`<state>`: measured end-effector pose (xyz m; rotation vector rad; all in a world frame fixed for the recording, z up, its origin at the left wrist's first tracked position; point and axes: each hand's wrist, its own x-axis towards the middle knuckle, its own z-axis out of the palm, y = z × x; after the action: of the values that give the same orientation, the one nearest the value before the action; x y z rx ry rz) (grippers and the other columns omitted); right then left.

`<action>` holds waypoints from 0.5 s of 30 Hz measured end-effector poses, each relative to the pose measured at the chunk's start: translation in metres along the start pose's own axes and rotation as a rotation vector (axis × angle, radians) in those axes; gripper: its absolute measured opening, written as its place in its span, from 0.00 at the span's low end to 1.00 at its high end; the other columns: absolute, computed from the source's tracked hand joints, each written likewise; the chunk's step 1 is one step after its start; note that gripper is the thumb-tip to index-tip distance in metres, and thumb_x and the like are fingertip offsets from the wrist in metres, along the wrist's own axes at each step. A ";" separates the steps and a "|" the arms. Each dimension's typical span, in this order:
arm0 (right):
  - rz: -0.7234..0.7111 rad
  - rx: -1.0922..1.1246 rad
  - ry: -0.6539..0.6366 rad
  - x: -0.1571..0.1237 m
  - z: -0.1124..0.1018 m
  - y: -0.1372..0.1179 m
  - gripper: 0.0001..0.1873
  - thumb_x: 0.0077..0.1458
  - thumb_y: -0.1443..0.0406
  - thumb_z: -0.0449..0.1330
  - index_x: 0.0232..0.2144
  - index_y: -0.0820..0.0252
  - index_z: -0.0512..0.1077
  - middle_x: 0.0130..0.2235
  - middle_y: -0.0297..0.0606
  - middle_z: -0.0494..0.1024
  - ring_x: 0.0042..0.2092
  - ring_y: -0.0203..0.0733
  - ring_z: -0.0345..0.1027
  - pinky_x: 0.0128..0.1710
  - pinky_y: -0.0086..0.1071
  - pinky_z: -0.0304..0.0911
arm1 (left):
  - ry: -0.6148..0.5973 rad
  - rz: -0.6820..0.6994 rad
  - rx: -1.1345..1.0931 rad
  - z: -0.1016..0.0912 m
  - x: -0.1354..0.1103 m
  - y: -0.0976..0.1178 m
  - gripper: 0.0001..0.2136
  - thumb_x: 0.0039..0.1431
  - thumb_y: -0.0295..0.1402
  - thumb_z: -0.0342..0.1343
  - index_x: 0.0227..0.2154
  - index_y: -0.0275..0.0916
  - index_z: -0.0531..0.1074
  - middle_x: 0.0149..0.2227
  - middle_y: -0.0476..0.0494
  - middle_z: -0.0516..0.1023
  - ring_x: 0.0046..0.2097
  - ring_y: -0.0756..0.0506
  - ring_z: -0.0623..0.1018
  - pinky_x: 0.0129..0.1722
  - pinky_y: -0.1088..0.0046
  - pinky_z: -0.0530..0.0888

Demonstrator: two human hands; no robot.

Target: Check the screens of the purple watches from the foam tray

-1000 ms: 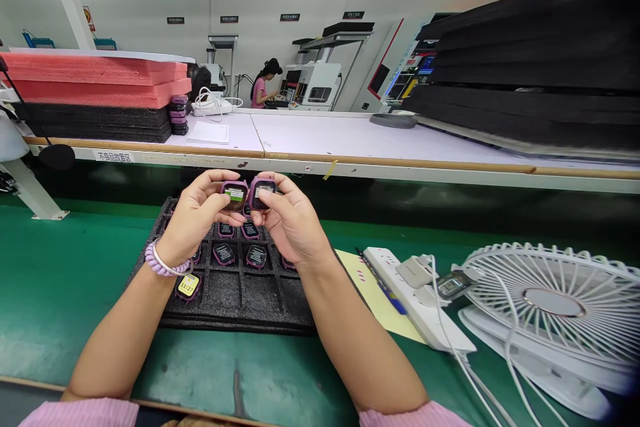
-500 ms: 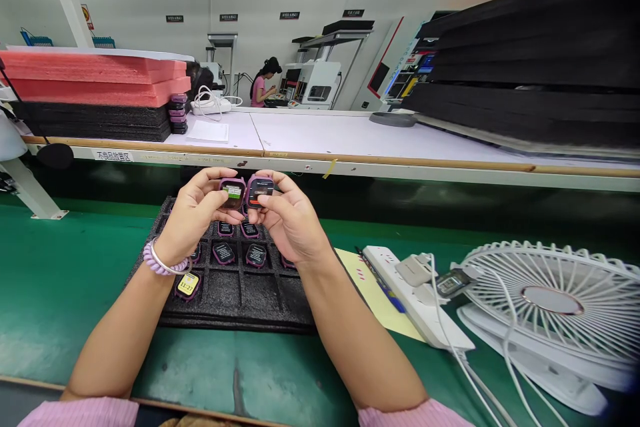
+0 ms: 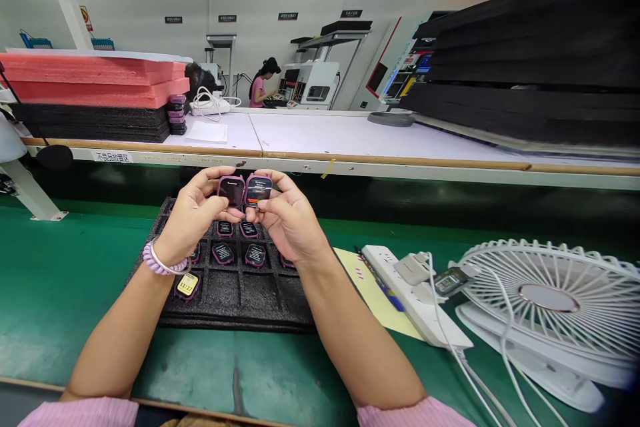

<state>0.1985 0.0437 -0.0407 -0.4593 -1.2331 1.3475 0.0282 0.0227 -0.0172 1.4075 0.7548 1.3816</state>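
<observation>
My left hand is closed around a purple-cased smartwatch, its screen dark with a small line of text. Beside it, my right hand grips a second purple smartwatch, whose lit screen shows text and a red strip near my thumb. The two watches are held side by side, close together, above a black foam tray divided into compartments. Several more purple watches lie in the tray with text on their screens. One near-left watch has a yellow face reading 11:27. My hands and forearms hide parts of the tray.
To the right are a white power strip with chargers and cables, pens on yellow paper, and a white fan. A shelf crosses ahead, bearing red foam and black foam stacks. A person sits beyond.
The left watch's screen has gone from a green and white display to a dark one. On the right watch, more text now shows. Both hands keep their hold, almost still.
</observation>
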 end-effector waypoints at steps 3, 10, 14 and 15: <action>0.007 0.008 0.012 0.000 0.000 -0.001 0.25 0.43 0.67 0.65 0.47 0.56 0.67 0.34 0.29 0.78 0.27 0.36 0.71 0.30 0.31 0.68 | -0.027 0.016 -0.014 -0.001 0.001 -0.002 0.26 0.50 0.26 0.61 0.55 0.36 0.68 0.47 0.43 0.79 0.31 0.50 0.84 0.35 0.77 0.85; 0.005 -0.012 0.011 0.000 -0.001 -0.001 0.25 0.45 0.66 0.66 0.47 0.55 0.67 0.34 0.29 0.77 0.27 0.36 0.71 0.30 0.32 0.69 | -0.014 0.009 0.005 0.001 0.000 -0.002 0.24 0.53 0.27 0.61 0.54 0.36 0.69 0.46 0.43 0.79 0.31 0.50 0.84 0.35 0.76 0.85; 0.007 -0.021 -0.001 0.000 -0.001 -0.002 0.25 0.45 0.66 0.66 0.47 0.55 0.66 0.33 0.29 0.77 0.27 0.37 0.71 0.30 0.33 0.69 | -0.002 -0.020 -0.035 0.000 0.000 0.002 0.21 0.54 0.29 0.59 0.52 0.36 0.71 0.41 0.46 0.80 0.29 0.49 0.84 0.32 0.75 0.85; 0.008 -0.021 -0.003 -0.001 -0.001 -0.002 0.25 0.45 0.66 0.66 0.47 0.55 0.66 0.33 0.29 0.77 0.27 0.37 0.71 0.29 0.33 0.69 | 0.004 -0.022 -0.040 0.000 0.000 0.002 0.20 0.54 0.30 0.59 0.52 0.36 0.71 0.40 0.47 0.80 0.29 0.49 0.84 0.32 0.74 0.85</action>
<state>0.2000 0.0431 -0.0397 -0.4776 -1.2500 1.3433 0.0279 0.0219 -0.0153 1.3620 0.7389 1.3755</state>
